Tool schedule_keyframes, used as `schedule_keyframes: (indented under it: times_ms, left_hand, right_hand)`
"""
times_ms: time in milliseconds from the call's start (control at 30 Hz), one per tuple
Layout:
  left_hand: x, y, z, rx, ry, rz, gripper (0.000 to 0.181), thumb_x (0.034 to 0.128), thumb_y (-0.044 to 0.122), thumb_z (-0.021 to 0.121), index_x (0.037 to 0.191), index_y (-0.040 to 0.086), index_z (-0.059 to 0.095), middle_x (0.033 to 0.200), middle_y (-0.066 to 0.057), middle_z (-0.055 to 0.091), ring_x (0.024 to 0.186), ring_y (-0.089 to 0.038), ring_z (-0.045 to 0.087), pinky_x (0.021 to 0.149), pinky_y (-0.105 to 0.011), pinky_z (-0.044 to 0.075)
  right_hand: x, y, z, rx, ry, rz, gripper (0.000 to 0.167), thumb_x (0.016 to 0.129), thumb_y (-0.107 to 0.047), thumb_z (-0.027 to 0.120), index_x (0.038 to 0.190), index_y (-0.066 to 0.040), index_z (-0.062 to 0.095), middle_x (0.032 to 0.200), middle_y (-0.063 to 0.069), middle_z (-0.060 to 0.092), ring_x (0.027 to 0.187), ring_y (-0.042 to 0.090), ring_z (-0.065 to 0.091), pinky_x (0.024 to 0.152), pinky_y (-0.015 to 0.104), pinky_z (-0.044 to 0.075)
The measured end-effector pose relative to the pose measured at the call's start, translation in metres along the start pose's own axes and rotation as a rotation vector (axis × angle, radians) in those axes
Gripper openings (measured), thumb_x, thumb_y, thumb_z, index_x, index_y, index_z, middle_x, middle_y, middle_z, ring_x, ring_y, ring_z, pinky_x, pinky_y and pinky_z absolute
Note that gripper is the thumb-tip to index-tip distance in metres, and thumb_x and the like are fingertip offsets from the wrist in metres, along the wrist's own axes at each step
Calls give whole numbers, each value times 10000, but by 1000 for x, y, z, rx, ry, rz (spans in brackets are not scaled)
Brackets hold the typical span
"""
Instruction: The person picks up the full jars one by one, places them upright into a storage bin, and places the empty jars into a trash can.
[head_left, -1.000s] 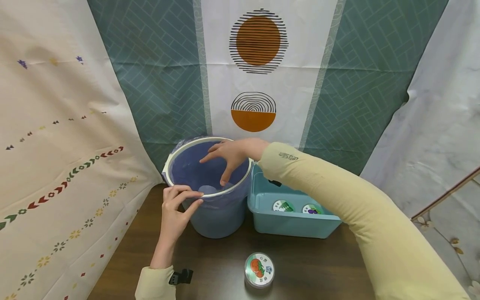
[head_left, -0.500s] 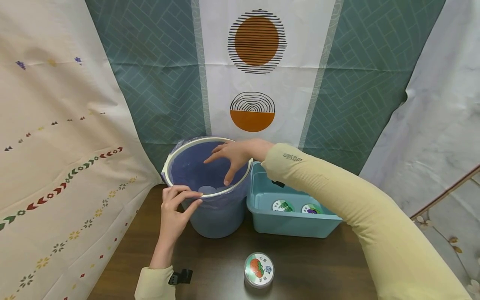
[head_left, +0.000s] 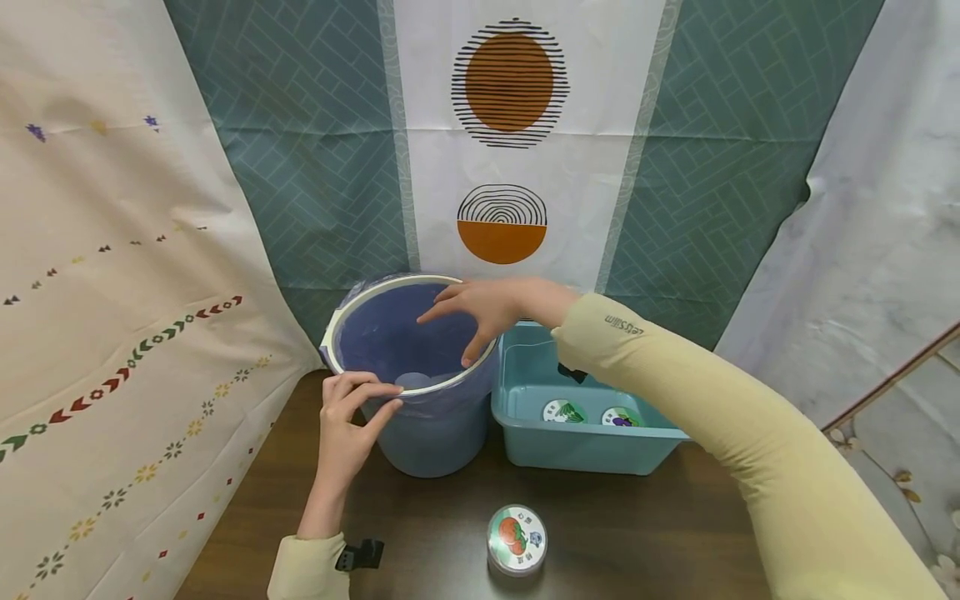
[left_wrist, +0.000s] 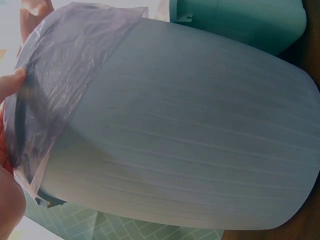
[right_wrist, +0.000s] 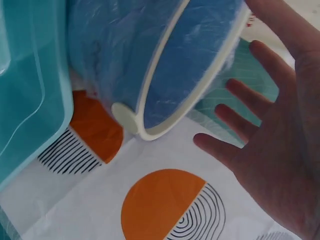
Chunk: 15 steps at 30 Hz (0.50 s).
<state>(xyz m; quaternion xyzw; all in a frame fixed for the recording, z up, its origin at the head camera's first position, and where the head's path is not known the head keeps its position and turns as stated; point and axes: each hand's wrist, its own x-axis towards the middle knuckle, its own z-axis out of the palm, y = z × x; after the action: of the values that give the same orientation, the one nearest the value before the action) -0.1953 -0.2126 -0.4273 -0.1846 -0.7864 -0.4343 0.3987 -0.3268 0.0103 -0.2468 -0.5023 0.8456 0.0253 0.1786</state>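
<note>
A blue trash bin (head_left: pixel 435 433) stands on the table with a cream rim ring (head_left: pixel 333 329) over a thin translucent plastic bag (left_wrist: pixel 75 65) folded down outside. My left hand (head_left: pixel 348 425) pinches the near-left rim, thumb outside and fingertips on the ring. Over the bin's right side my right hand (head_left: pixel 487 312) hovers with its fingers spread, holding nothing. In the right wrist view the spread hand (right_wrist: pixel 280 110) stands apart from the rim. A pale round shape (head_left: pixel 412 381) shows inside the bin, too unclear to name.
A teal plastic basin (head_left: pixel 585 450) stands right of the bin, holding round items with vegetable labels (head_left: pixel 564 411). A round container (head_left: pixel 517 540) with a tomato-like picture on its lid sits in front. Patterned cloths (head_left: pixel 322 167) hang behind and at both sides.
My right hand has drawn back to the right over the bin's mouth, fingers still spread. My left hand keeps its hold on the rim.
</note>
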Motion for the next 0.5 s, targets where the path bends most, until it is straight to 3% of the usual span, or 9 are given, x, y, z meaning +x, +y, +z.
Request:
schedule_keyframes:
  times_ms: [233, 367, 500]
  left_hand:
    - [-1, 0, -1, -2, -5, 2, 290, 724, -26, 832, 938, 164, 786, 959, -38, 614, 1010, -101, 400, 904, -279, 299]
    - [0, 0, 0, -6, 10, 35, 305, 712, -42, 831, 934, 162, 786, 947, -37, 617, 996, -128, 410, 898, -284, 299]
    - [3, 2, -1, 9, 21, 75, 318, 688, -43, 843, 924, 162, 786, 937, -37, 623, 974, -160, 420, 892, -287, 292]
  right_hand:
    - [-28, -8, 12, -61, 126, -46, 813, 839, -462, 747, 1536, -348, 344, 1634, 55, 269, 1503, 329, 232, 1198, 557, 251]
    - [-51, -12, 26, -63, 272, -103, 745, 855, -454, 740, 1509, -328, 405, 1601, 32, 346, 1489, 323, 285, 1199, 548, 257]
    - [-70, -15, 46, -40, 437, -138, 707, 848, -461, 748, 1478, -334, 453, 1553, -17, 426, 1429, 278, 386, 1143, 516, 364]
